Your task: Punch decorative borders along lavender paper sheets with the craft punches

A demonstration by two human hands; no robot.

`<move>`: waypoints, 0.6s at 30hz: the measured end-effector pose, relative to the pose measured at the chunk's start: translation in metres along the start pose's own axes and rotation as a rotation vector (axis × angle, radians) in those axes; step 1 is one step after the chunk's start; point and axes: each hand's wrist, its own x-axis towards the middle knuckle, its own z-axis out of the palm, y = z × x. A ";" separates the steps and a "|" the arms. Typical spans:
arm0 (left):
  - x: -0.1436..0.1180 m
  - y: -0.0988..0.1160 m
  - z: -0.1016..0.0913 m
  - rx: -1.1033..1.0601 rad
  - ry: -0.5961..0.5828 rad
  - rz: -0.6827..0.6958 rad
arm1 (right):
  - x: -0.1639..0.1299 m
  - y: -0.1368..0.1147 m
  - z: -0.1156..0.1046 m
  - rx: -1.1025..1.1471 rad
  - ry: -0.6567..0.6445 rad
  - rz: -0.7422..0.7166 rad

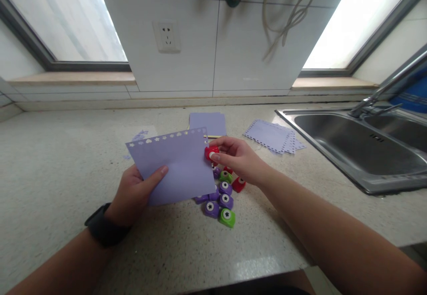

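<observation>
My left hand (135, 193) holds a lilac paper sheet (176, 166) above the counter, thumb on its face. Small shapes are punched along the sheet's top edge. My right hand (236, 158) pinches a small red paper punch (211, 153) against the sheet's right edge, near the top corner. Below the sheet lies a heap of small punches on the counter: purple ones (225, 187), green ones (227, 217) and a red one (239, 184). A black watch sits on my left wrist.
A stack of plain lilac sheets (207, 123) lies behind the held sheet, and a pile of edge-punched sheets (271, 136) lies to the right. A steel sink (360, 150) with a tap (383, 90) is at the right. Paper scraps (139, 136) lie at left. The counter's front edge is close.
</observation>
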 end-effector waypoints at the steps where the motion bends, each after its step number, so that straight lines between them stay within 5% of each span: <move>1: 0.000 0.000 0.001 -0.005 -0.004 0.002 | 0.000 0.001 0.000 0.002 -0.001 0.007; 18: 0.001 -0.001 0.001 0.007 -0.020 0.020 | 0.001 0.005 0.001 0.003 0.013 0.029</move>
